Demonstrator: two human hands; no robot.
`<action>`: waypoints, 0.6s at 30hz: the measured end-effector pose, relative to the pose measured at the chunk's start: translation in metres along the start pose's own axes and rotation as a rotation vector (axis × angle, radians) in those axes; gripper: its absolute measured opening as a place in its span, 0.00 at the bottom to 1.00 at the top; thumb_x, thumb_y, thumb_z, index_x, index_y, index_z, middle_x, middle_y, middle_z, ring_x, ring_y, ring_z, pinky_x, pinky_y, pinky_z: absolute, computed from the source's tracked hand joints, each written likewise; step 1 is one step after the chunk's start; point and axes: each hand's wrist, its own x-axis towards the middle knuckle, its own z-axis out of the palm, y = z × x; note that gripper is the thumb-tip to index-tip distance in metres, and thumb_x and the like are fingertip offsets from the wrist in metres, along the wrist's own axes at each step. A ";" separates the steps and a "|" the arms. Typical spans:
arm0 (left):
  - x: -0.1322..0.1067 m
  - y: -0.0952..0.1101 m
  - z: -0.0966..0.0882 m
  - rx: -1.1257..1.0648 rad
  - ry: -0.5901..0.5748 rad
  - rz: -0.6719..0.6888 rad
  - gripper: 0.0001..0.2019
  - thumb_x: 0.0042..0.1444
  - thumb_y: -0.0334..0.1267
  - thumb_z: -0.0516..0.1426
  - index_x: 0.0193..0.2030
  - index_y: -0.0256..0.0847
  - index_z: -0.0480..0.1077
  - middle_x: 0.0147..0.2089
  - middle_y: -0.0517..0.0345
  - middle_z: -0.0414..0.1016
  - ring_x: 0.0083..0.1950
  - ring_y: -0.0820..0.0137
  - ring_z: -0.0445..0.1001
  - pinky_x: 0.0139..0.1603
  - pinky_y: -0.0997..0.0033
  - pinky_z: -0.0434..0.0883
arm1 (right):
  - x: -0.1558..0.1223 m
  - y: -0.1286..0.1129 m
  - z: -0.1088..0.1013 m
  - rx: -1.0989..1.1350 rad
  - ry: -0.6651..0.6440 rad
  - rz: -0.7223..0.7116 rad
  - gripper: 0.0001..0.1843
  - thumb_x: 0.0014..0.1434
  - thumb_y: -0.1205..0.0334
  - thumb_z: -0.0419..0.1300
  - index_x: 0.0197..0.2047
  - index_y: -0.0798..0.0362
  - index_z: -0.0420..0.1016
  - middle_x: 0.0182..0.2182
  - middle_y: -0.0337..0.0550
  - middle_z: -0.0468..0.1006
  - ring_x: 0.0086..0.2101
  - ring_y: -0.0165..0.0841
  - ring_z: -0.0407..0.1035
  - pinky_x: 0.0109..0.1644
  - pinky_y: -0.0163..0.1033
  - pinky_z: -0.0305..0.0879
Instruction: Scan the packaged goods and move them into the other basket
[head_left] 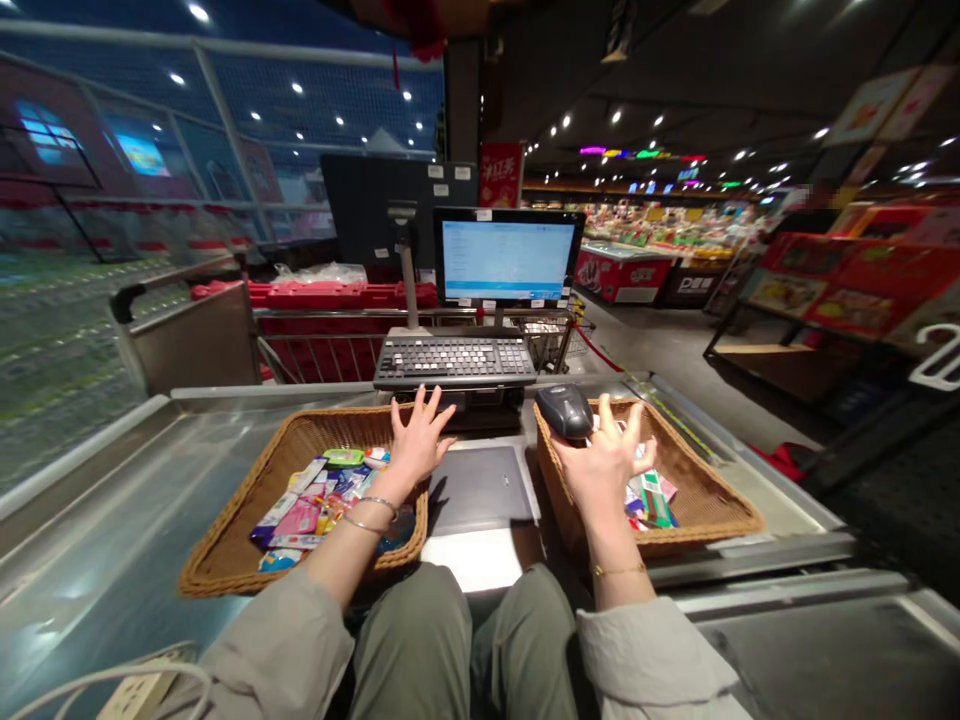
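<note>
My left hand [417,437] is open with fingers spread, hovering over the right edge of a wicker basket [225,545] filled with several small colourful packets [311,505]. My right hand [606,455] is open too, fingers apart, above a second wicker basket [709,500] that holds a few packets [651,497]. A dark handheld barcode scanner [564,410] lies just beyond my right fingertips on that basket's near-left corner. Neither hand holds anything. Both wrists wear thin bracelets.
A keyboard [454,360] and a lit checkout monitor [507,259] stand behind the baskets. A flat scanner plate [480,487] sits between them on the steel counter [112,520]. Red shopping carts [330,320] and a railing lie beyond; store shelves [840,290] fill the right.
</note>
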 end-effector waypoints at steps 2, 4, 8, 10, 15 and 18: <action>-0.006 -0.010 0.000 0.015 -0.009 -0.016 0.26 0.62 0.43 0.59 0.67 0.48 0.66 0.77 0.47 0.47 0.78 0.47 0.42 0.70 0.24 0.35 | -0.002 -0.004 0.006 0.013 -0.016 -0.016 0.16 0.55 0.48 0.61 0.34 0.52 0.80 0.59 0.56 0.73 0.68 0.54 0.46 0.65 0.67 0.40; -0.013 -0.021 -0.002 0.028 -0.027 -0.038 0.25 0.61 0.43 0.59 0.66 0.48 0.67 0.77 0.48 0.48 0.78 0.48 0.42 0.70 0.24 0.36 | -0.005 -0.006 0.015 0.026 -0.030 -0.025 0.17 0.55 0.47 0.61 0.34 0.52 0.80 0.58 0.56 0.74 0.68 0.55 0.46 0.65 0.67 0.39; -0.028 -0.042 -0.011 0.031 -0.065 -0.108 0.26 0.61 0.43 0.60 0.66 0.48 0.67 0.76 0.48 0.49 0.78 0.48 0.43 0.70 0.25 0.38 | -0.012 -0.014 0.037 0.059 -0.064 -0.057 0.17 0.54 0.46 0.61 0.31 0.52 0.79 0.59 0.55 0.74 0.68 0.55 0.45 0.65 0.67 0.39; -0.036 -0.053 -0.015 0.030 -0.082 -0.139 0.26 0.60 0.42 0.60 0.66 0.48 0.67 0.76 0.48 0.50 0.77 0.48 0.43 0.70 0.25 0.38 | -0.017 -0.021 0.045 0.082 -0.084 -0.076 0.17 0.54 0.47 0.61 0.32 0.52 0.80 0.59 0.54 0.74 0.68 0.55 0.44 0.65 0.68 0.38; -0.053 -0.080 -0.020 0.037 -0.151 -0.177 0.27 0.60 0.39 0.59 0.67 0.49 0.66 0.77 0.48 0.49 0.77 0.47 0.43 0.70 0.25 0.36 | -0.027 -0.044 0.059 0.125 -0.174 -0.121 0.18 0.55 0.46 0.58 0.33 0.52 0.81 0.61 0.52 0.71 0.69 0.55 0.43 0.64 0.71 0.39; -0.062 -0.094 -0.020 0.045 -0.222 -0.176 0.26 0.60 0.41 0.59 0.66 0.49 0.67 0.77 0.48 0.48 0.77 0.48 0.43 0.70 0.25 0.35 | -0.033 -0.055 0.064 0.123 -0.207 -0.136 0.19 0.56 0.46 0.57 0.36 0.51 0.82 0.62 0.51 0.70 0.69 0.55 0.42 0.64 0.70 0.39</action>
